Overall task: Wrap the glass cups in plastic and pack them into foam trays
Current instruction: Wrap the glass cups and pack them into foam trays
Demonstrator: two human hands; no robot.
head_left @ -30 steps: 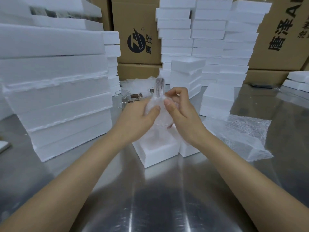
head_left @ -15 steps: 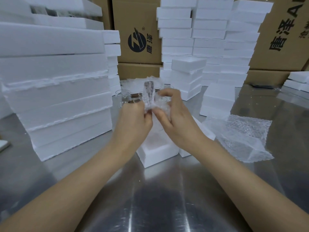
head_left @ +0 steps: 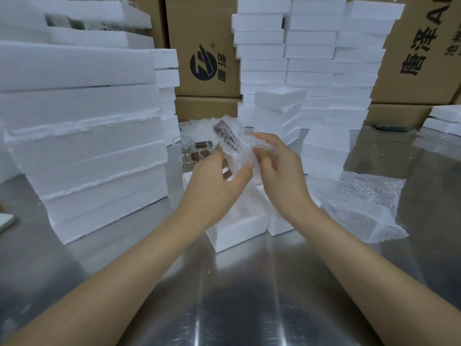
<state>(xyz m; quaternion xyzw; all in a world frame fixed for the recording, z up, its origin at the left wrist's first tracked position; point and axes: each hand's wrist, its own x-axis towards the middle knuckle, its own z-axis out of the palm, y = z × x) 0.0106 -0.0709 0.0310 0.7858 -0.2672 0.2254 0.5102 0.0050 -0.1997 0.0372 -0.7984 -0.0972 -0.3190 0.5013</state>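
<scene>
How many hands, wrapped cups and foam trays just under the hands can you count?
Hands: 2, the left hand and the right hand
Wrapped cup: 1, held in the fingers of both hands
Foam trays under the hands: 2, the front tray and the side tray
Total: 5

- Bright, even, diffuse light from above; cool white cast.
- Worktop point(head_left: 237, 308): brushed metal, with pale vertical glare streaks at lower centre and a dark reflection between them.
- Foam stacks point(head_left: 79, 126), left of frame: near blown out, surface detail faint.
- Shadows soft and weak at the foot of the stacks.
- Wide-angle bowing: stacks and cartons point(head_left: 207, 33) lean towards the frame edges.
- Left hand point(head_left: 214, 188), right hand point(head_left: 282, 178) and wrapped cup point(head_left: 229, 138) slightly motion-smeared.
</scene>
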